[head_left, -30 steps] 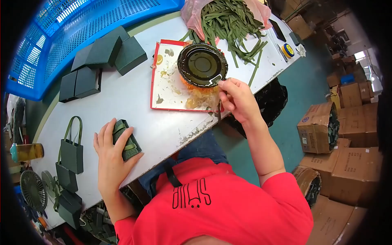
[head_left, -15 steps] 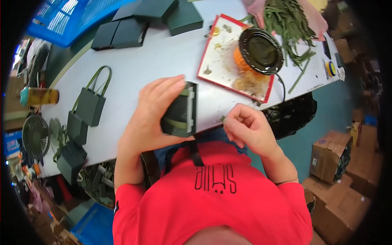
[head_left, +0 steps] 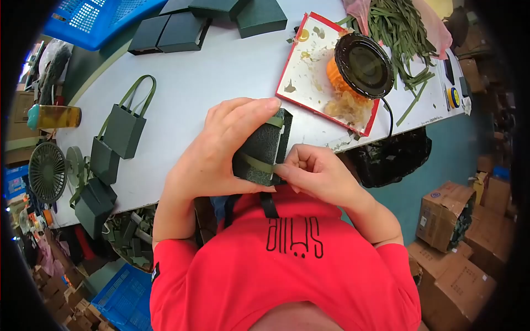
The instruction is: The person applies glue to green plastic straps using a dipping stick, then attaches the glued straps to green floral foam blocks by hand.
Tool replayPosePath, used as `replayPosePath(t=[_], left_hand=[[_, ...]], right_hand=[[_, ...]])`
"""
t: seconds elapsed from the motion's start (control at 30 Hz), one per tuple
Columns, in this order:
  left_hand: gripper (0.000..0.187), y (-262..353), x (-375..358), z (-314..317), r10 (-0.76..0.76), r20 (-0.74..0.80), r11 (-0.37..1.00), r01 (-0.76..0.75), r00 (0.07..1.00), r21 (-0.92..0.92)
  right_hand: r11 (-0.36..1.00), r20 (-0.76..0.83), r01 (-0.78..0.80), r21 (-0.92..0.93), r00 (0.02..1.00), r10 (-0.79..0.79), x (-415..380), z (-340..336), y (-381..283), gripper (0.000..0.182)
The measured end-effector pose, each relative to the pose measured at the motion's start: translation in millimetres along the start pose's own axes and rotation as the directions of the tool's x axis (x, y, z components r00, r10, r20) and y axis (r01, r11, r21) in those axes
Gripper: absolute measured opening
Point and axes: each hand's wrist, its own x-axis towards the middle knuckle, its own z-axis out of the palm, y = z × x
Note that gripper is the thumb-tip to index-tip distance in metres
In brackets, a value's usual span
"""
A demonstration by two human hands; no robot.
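My left hand [head_left: 218, 146] grips a small dark green box [head_left: 254, 143] above the table's front edge, thumb below and fingers over the top. Two olive-green ribbon pieces show on the box, and the lower ribbon [head_left: 256, 164] runs across to its right edge. My right hand [head_left: 320, 174] is closed, thumb and fingertips pressed on that ribbon's end against the box edge. To the right, a black round pot [head_left: 364, 65] with an orange base tilts on a red-rimmed white tray [head_left: 309, 60] smeared with amber residue.
Green ribbon strips [head_left: 395, 33] lie at the back right. Several dark green boxes [head_left: 182, 33] sit at the back beside a blue basket [head_left: 83, 25]. Handled green bags [head_left: 124, 131], a fan [head_left: 48, 172] and a bottle [head_left: 58, 117] are at left. Cartons [head_left: 444, 212] stand right.
My right hand has moved left to the box, bringing its fingertips to the box edge. The box has turned in my left hand, showing its patterned face and ribbons.
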Motion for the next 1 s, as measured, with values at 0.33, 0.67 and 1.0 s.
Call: replayPosePath(t=[0.33, 0.67, 1.0], left_hand=[[0.100, 4.6, 3.1, 0.3, 0.048, 0.095, 0.996, -0.055, 0.994, 0.074], [0.094, 1.3, 4.1, 4.4, 0.009, -0.027, 0.990, -0.005, 1.000, 0.144], [0.104, 8.2, 11.4, 12.1, -0.019, -0.136, 0.999, 0.025, 0.991, 0.042]], right_hand=[[0.989, 0.048, -0.050, -0.137, 0.997, 0.057, 10.3, -4.7, 8.5, 0.028], [0.930, -0.132, 0.228, -0.289, 0.953, -0.274, 3.8, -12.7, 7.9, 0.017], [0.964, 0.174, -0.094, 0.248, 0.983, 0.051, -21.0, -12.9, 29.3, 0.034]])
